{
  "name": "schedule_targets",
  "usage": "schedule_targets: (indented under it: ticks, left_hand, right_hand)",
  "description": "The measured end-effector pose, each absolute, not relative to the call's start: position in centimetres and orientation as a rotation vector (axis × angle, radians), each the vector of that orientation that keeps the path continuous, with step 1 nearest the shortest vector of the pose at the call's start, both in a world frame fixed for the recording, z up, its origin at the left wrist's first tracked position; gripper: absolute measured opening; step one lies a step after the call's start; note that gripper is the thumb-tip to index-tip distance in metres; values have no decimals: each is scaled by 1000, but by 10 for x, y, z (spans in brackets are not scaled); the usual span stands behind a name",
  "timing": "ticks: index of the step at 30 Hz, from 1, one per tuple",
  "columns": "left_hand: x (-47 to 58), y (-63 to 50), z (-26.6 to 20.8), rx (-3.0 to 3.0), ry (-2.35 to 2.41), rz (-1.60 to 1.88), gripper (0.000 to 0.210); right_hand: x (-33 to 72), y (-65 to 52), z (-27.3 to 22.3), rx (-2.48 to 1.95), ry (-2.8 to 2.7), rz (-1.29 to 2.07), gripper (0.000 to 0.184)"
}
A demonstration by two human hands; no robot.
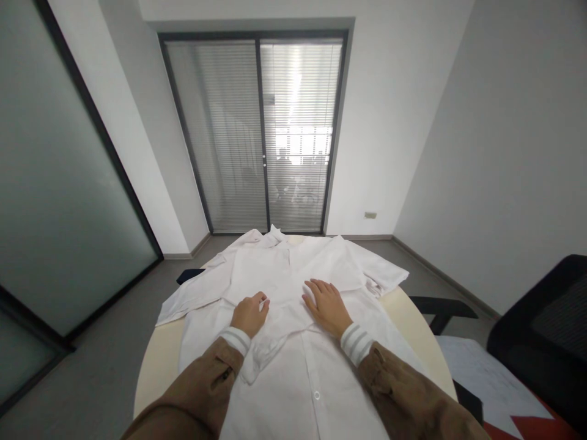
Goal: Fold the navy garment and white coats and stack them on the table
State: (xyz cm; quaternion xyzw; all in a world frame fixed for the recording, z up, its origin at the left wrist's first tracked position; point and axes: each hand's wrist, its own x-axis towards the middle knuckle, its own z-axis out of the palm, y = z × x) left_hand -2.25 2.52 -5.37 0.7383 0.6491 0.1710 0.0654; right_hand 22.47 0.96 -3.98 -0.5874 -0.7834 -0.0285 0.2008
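Note:
A white button-up shirt (275,394) lies spread over the round table (153,354), with short sleeves reaching out to both sides. A layer of white cloth lies loosely across its upper part, its edge wrinkled near the middle; whether this is a second garment, I cannot tell. My left hand (248,314) is curled, thumb and forefinger pinching a bit of the white cloth left of centre. To its right, my right hand (328,307) rests on the cloth, palm down with fingers stretched out. One button (317,395) shows on the front placket.
A black office chair (545,324) stands at the right, with white and red cloth (486,366) on its seat. Something dark (189,275) sticks out beyond the table's far left. Behind are a glass door (261,134) with blinds and white walls.

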Motion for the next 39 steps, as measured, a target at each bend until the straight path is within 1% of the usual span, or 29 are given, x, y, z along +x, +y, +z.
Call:
schedule_targets:
  ticks: [3,6,10,13,15,19,23,28,34,39]
  left_hand:
    - [-28,27,-50,2103,1920,696,20]
    - [-32,29,-52,2038,1923,680,15]
    - [-33,31,-56,2014,1910,632,16]
    - [-31,31,-56,2005,1897,609,16]
    - [-30,30,-54,2018,1899,557,18]
    - [-29,29,-50,2029,1896,501,19]
    - [-32,30,-48,2049,1838,419,17]
    - [-36,30,-46,2071,1802,286,15]
    - [-42,27,-41,2136,1932,162,18]
    - [-46,24,-39,2140,1965,70,18]
  right_hand:
    - [236,16,-53,-1622,-2090,-80,42]
    - [253,24,-51,-1697,-1941,-153,42]
    - [283,33,-40,-2011,-1627,-218,59]
    - [310,42,-30,-2202,-1469,-166,62]
    - [326,49,-24,-2257,-1453,-134,58]
    - [344,63,-13,-2279,-1565,-135,44]
    - [347,79,-7,-2297,-1573,-96,40]
    - [350,102,-6,-2277,-1579,-44,42]
    - [351,127,-4,-2284,-1495,168,50]
    - [344,136,-3,-2288,-1526,211,49]
